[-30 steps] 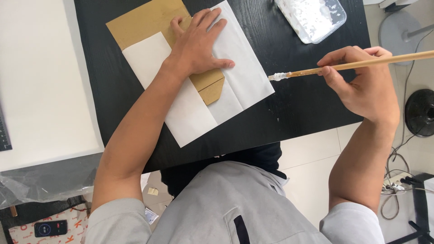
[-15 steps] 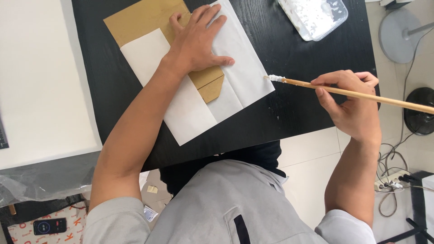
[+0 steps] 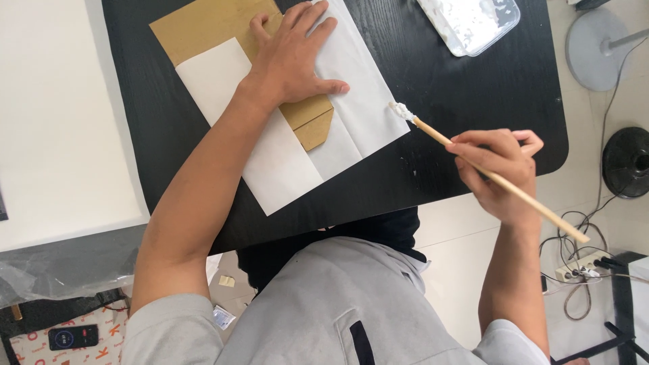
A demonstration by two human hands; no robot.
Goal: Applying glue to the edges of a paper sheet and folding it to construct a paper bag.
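1. The left hand (image 3: 292,64) is lying flat, fingers spread, pressing down on the brown cardboard piece (image 3: 209,27) and the white paper sheet (image 3: 351,108) that's sitting around it on the black table (image 3: 473,94). It isn't gripping anything, just pinning things down.
2. The right hand (image 3: 497,169) is pinching a thin wooden brush (image 3: 493,174) around mid-shaft, fingers closed on it pencil-style. The tip is loaded with white paste and is touching the right edge of the paper.
3. Handling-wise, I'd say the paper is light and floppy and would slide on that slick tabletop, so the flat palm looks like the right way to hold it. The cardboard looks stiffer, so pressing there is steadying both layers.
4. The brush looks feather-light. A grip closer to the bristles would probably give more control, and the paste looks gloopy enough to drip.
5. A clear plastic tray (image 3: 473,23) holding white paste is sitting at the far right of the table, well apart from the paper.
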